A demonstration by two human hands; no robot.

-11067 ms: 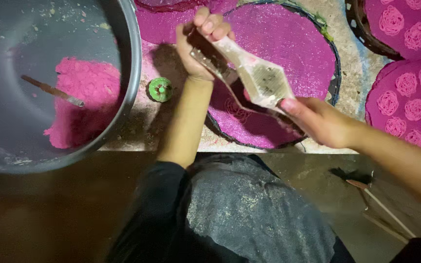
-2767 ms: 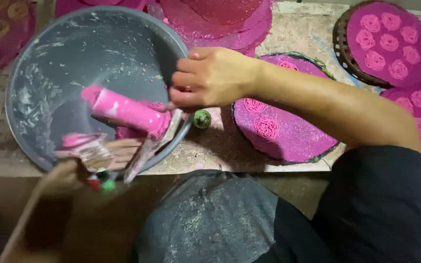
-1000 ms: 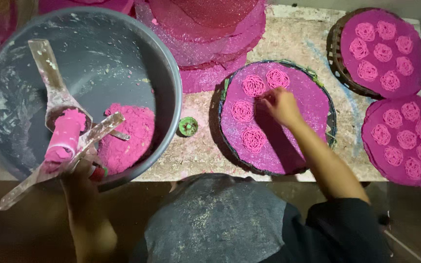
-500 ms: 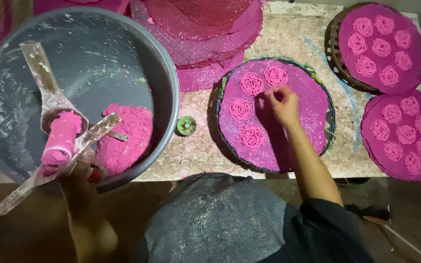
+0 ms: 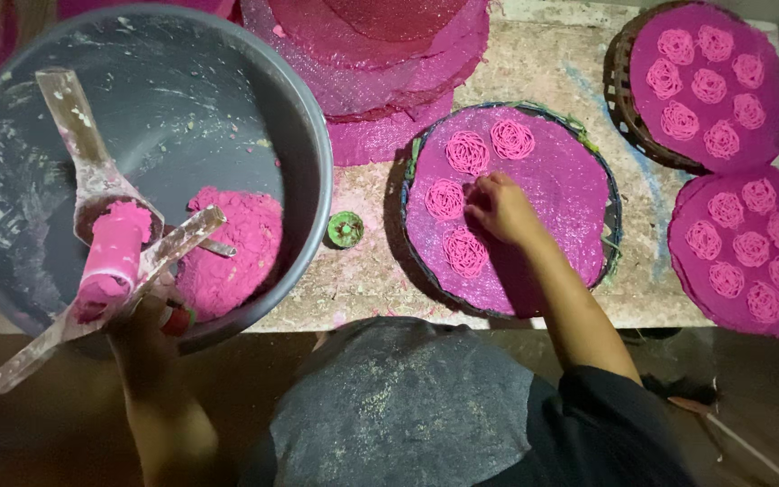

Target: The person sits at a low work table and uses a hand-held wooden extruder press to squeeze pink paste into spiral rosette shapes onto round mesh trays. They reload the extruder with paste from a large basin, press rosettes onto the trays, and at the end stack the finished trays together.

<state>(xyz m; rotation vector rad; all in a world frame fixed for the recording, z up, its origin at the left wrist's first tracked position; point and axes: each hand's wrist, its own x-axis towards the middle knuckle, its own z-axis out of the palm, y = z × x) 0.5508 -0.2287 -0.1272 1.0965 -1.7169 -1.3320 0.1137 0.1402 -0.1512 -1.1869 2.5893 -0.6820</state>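
My left hand [image 5: 149, 317] grips a two-handled metal dough press [image 5: 114, 236] loaded with pink dough, held over the near rim of a big grey basin [image 5: 11, 162]. A lump of pink dough [image 5: 227, 248] lies in the basin. My right hand [image 5: 500, 207] rests with fingertips on a round woven tray [image 5: 579, 189] lined with pink mesh, among several pink noodle nests [image 5: 467, 152]. It holds nothing that I can see.
A small green cap [image 5: 345, 229] lies between basin and tray. Stacked pink mesh mats [image 5: 380, 54] sit at the back. Two more round trays [image 5: 710, 86] [image 5: 746, 248] filled with noodle nests stand at the right on the speckled table.
Earlier both hands worked the press over the basin. Since a second ago my right hand has slid slightly left on the tray; my left hand keeps the press nearly still.
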